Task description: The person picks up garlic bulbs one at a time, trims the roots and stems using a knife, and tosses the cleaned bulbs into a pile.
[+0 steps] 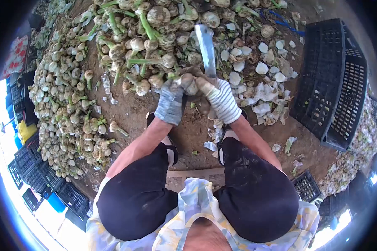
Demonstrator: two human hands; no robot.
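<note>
Both hands wear grey gloves and meet in front of the knees. My left hand (171, 100) is closed round a garlic bulb (191, 85). In my right hand (222, 98) is a broad-bladed knife (206, 48), its blade pointing up and away, and the fingers of this hand also reach the bulb. Just beyond the hands lies a heap of garlic with green stems (148, 46). Cut root discs and papery skins (262, 68) are scattered to the right of the knife.
A large pile of trimmed bulbs (67, 104) spreads over the left side. Black crates (318, 79) stand at the right, with more crates (33, 167) at the lower left. A small black crate (306, 186) is beside the right knee. Blue cord (282, 21) lies at the back.
</note>
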